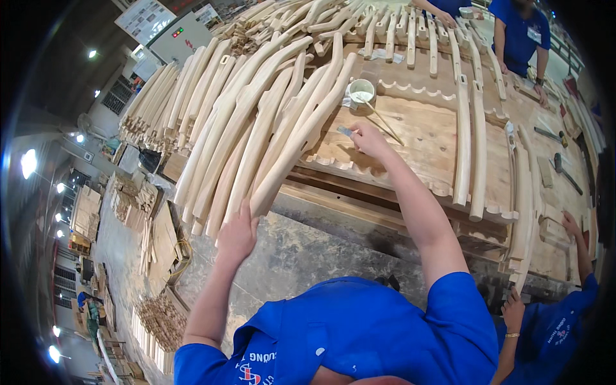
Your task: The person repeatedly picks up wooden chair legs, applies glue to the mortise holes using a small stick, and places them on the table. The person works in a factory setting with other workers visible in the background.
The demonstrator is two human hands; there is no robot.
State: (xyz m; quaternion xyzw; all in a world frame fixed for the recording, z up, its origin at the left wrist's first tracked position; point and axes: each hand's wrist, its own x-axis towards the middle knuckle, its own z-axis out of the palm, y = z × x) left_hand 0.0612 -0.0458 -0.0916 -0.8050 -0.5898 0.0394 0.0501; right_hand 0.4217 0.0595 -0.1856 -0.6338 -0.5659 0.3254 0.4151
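My left hand is closed around the near end of a pale, curved wooden piece with a small slot in its side. The piece lies at the right edge of a row of similar curved wooden pieces. My right hand pinches a small, flat, grey-blue thing, too small to name surely, above a plywood board. Just beyond that hand stands a white cup with whitish paste inside. A thin stick leans out of the cup toward the right.
Long curved pieces lie across scalloped wooden rails on the bench. Hammers lie farther right. A co-worker's hand touches wood at the lower right; another person stands at the far right. Wood stacks stand on the left floor.
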